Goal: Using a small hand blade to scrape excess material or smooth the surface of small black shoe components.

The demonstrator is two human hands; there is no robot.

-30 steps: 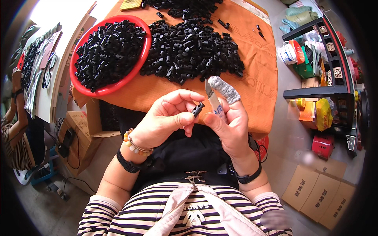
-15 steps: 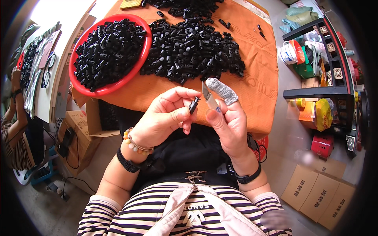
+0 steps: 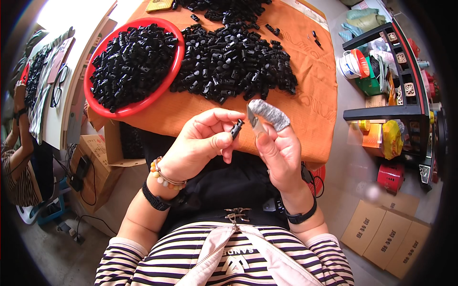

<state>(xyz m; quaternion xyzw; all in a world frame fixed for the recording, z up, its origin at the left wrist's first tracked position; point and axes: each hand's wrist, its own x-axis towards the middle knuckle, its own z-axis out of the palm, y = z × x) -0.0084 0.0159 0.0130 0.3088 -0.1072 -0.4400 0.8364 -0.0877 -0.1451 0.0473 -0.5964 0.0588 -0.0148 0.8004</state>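
Observation:
Between the thumb and fingers of my left hand (image 3: 202, 138) is a small black plastic piece (image 3: 236, 127), roughly cylindrical with a narrow tip. My right hand (image 3: 281, 155) grips a short knife blade (image 3: 252, 117) with a pale wrapped grip. A grey knitted finger cover (image 3: 272, 115) sits on my right index finger. The blade stands just right of the piece, with a small gap between them. Beyond my hands, a large pile of similar black pieces (image 3: 234, 64) covers part of the table, and a red basin (image 3: 179, 59) to the left is heaped with more.
An orange cloth (image 3: 312, 109) covers the table, with a few loose black pieces (image 3: 317, 39) at its right. A dark shelf (image 3: 386, 112) with bags and tubs stands at right, above flat cartons (image 3: 389, 233). An open cardboard box (image 3: 93, 157) is at lower left. Another person's arm (image 3: 19, 124) shows far left.
The blade has tilted and dropped slightly, and my right thumb has shifted a little to the right. My left hand keeps its hold on the black piece, which has turned slightly.

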